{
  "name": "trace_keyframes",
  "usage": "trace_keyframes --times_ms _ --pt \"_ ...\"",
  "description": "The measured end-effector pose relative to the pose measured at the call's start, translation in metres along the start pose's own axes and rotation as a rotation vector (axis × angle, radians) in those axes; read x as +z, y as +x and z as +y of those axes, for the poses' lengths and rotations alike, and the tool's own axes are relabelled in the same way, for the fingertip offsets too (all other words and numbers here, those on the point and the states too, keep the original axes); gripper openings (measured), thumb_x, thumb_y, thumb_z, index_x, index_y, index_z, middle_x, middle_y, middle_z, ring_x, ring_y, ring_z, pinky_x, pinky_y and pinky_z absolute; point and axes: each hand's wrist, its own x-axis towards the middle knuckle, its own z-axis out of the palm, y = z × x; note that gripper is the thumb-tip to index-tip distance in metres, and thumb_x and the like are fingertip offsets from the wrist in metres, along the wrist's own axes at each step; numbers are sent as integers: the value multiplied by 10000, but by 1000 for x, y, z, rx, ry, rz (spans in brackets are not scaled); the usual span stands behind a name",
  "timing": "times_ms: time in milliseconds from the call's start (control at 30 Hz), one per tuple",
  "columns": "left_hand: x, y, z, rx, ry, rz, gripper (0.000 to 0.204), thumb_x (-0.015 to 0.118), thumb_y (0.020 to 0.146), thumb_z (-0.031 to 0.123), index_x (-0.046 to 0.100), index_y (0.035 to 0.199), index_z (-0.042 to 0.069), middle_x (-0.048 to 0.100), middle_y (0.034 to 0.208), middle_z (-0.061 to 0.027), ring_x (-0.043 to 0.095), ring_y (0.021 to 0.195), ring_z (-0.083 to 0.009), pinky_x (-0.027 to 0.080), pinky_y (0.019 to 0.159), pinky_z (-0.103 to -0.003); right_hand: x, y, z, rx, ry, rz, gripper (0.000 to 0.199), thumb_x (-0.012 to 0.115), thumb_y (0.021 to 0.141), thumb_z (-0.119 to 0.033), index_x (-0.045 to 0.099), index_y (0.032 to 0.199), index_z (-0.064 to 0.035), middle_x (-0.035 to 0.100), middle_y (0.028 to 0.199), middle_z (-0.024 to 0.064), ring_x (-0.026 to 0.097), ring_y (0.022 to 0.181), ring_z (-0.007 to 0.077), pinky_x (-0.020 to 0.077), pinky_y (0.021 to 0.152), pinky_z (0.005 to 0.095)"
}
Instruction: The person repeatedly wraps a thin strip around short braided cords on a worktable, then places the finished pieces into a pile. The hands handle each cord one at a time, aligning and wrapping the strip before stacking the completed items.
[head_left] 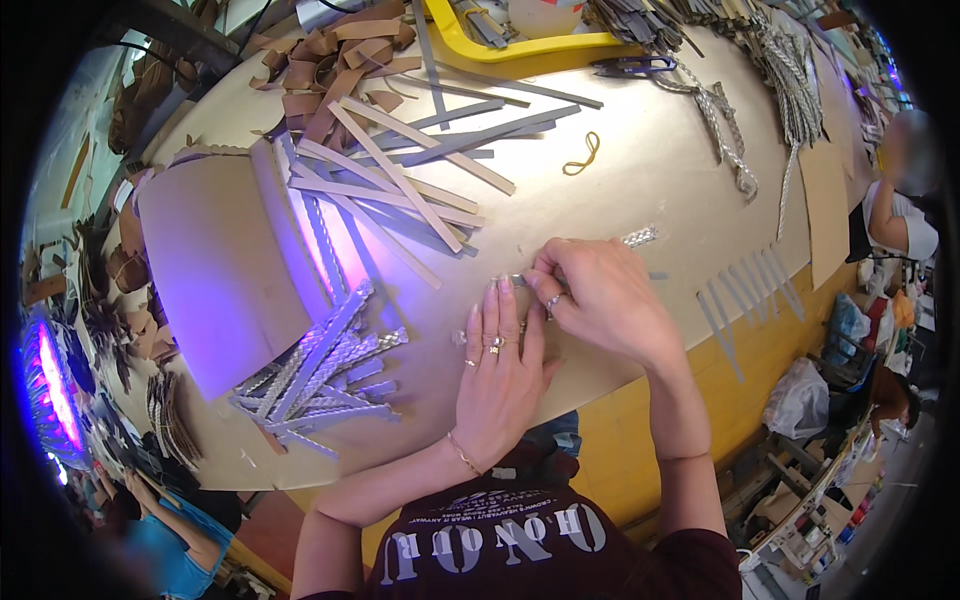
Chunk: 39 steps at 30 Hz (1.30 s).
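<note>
My left hand (498, 370) lies flat on the beige tabletop (640, 180), fingers together, pressing down one end of a narrow silver braided strip (640, 237). My right hand (600, 300) sits just to its right, fingers pinched on the same strip, most of which is hidden beneath both hands. Only the strip's far end shows beyond my right knuckles. Rings are on both hands and a bracelet on the left wrist.
A pile of finished silver braided strips (320, 375) lies to the left beside a curved cardboard sheet (225, 265). Loose grey and tan strips (400, 170) spread behind. Scissors (635, 67), a yellow tray (520, 45), a rubber band (583, 155), cut grey strips (745, 290) at the edge. Other people sit at the right and lower left.
</note>
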Motion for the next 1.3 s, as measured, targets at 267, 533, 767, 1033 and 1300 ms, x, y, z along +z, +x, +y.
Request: trace_keyframes --times_ms 267,533,767,1033,1300 --pt "6 9 3 5 236 8 746 663 845 501 483 1407 43 291 1513 -363 305 1425 -457 221 1191 -512 -33 -4 28 83 41 7 230 757 847 -240 683 817 -24 621 653 134 593 591 285 451 579 370" --pt "3 17 11 -17 331 72 838 617 848 572 439 1453 20 370 1477 -344 400 1380 -418 288 1173 -476 -33 -4 39 41 24 39 241 738 862 -265 690 830 -31 634 659 129 618 609 291 450 586 384" --pt "6 26 18 -75 380 142 848 565 888 608 475 1407 -56 495 1377 -328 505 1294 -410 364 1130 -471 -33 0 38 83 1 5 233 725 856 -263 701 807 -37 673 704 146 662 680 328 493 643 407" --pt "8 34 26 -82 540 140 803 558 904 598 523 1365 -58 520 1341 -339 549 1247 -418 399 1100 -474 -34 1 35 94 -61 -1 239 704 867 -287 712 801 -58 690 727 149 682 730 343 516 681 430" --pt "-3 38 29 -8 130 55 802 672 870 451 433 1411 -91 380 1489 -305 356 1416 -396 248 1184 -487 -28 1 34 100 -160 21 222 707 868 -285 699 805 -72 684 710 122 664 683 315 502 637 411"
